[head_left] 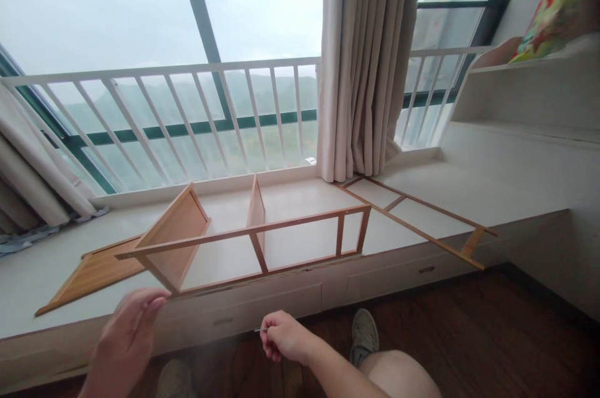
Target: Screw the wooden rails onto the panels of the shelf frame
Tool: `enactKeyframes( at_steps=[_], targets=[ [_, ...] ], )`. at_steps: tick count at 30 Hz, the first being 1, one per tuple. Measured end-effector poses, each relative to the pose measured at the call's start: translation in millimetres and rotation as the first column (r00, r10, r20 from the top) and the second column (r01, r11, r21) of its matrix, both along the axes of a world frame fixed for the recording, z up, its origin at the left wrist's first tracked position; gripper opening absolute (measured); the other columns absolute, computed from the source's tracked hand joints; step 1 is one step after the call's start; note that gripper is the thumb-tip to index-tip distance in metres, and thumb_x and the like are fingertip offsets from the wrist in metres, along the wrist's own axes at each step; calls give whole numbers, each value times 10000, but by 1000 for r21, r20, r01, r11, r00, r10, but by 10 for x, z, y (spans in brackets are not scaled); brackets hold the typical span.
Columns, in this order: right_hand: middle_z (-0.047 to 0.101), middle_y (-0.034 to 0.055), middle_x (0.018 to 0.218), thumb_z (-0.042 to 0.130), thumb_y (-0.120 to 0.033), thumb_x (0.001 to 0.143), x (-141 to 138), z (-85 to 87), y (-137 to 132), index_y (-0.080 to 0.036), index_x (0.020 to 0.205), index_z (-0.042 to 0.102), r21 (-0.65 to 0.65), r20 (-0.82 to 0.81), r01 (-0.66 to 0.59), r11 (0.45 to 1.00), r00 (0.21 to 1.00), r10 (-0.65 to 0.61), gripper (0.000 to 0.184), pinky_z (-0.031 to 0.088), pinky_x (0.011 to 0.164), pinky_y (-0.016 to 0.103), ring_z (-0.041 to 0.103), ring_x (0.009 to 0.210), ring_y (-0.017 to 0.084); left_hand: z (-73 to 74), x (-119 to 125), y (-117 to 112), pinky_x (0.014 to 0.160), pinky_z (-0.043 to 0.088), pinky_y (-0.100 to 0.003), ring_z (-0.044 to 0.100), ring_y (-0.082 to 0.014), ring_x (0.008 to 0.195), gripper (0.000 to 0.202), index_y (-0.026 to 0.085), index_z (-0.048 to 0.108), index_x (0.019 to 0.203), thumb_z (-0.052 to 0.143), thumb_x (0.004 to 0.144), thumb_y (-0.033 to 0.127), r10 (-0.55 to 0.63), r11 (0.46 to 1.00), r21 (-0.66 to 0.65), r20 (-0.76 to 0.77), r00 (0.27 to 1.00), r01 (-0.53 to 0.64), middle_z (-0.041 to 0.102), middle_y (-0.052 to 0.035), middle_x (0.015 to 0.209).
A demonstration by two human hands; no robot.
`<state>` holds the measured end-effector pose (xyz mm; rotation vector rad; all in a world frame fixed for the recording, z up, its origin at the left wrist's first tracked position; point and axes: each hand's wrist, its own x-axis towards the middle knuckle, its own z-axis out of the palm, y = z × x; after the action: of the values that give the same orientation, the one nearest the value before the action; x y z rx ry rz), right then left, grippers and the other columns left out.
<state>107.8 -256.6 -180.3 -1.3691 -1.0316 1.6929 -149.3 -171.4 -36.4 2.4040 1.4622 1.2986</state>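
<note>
A half-built wooden shelf frame [244, 232] stands on the white window seat [28, 279], with a slanted side panel [175, 232] at its left end and a middle divider [256, 207]. My left hand [126, 342] reaches up toward the frame's lower left corner, fingers apart, its fingertips just short of the wood. My right hand [281, 335] hovers in front of the seat's drawer fronts, fingers pinched on a small thin metal part, likely a screw.
A flat wooden board [89, 276] lies left of the frame. A second open wooden frame [422, 217] lies flat to the right. A curtain [368, 60] hangs behind. White railing lines the window. My shoe [364, 332] rests on the dark wood floor.
</note>
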Motion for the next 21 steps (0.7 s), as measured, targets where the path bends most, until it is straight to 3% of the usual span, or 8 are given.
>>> enactKeyframes(
  at_steps=[2,4,7,9,12,15,21],
  targets=[
    [508,-46,439,347,-80,555,4,10,1,-185,591,484,5,20,7,1000,1000,-7,176,326,401,195,428,337,94,255,474,58,895,489,-404,601,-231,886,206,342,586,834,442,887,480,-160,975,153,-33,987,163,636,28,877],
    [501,-48,442,349,-76,565,13,8,-3,-186,589,487,15,38,7,1000,999,-8,178,324,402,197,418,339,93,495,940,91,962,434,-442,577,-251,978,260,299,632,829,443,905,461,-170,947,258,-92,981,189,635,-22,999],
    [483,-51,441,358,-71,583,27,-13,-12,-186,596,493,39,66,-5,999,998,3,178,323,410,195,411,355,92,751,1524,215,1019,383,-431,515,-262,1158,265,243,638,884,420,949,377,-267,916,225,-276,923,333,603,-59,1232],
    [474,-50,443,365,-68,596,29,-26,-18,-184,599,494,59,88,-15,998,996,10,174,322,419,196,410,369,93,831,1814,376,1010,376,-422,488,-262,1235,271,225,604,917,363,977,333,-316,904,169,-355,880,393,596,-62,1293],
    [474,-45,453,367,-70,614,19,-30,-25,-185,600,495,92,123,-39,995,992,27,172,327,432,202,415,388,97,833,2092,645,945,415,-371,575,-248,1157,288,216,574,940,305,991,304,-388,904,3,-411,825,427,656,-86,1212],
    [479,-40,463,371,-75,619,8,-10,-37,-186,594,499,130,161,-67,989,986,45,171,331,453,206,432,415,100,750,2195,803,763,447,-308,673,-219,859,232,239,541,966,314,981,289,-330,944,-150,-456,827,294,722,-42,1017],
    [477,-33,474,376,-97,619,37,40,-90,-187,579,495,193,235,-110,975,970,63,155,314,484,211,443,464,102,588,2129,814,681,402,-289,638,-206,674,231,224,518,979,294,978,276,-237,971,-167,-533,812,174,674,-20,722]
  ],
)
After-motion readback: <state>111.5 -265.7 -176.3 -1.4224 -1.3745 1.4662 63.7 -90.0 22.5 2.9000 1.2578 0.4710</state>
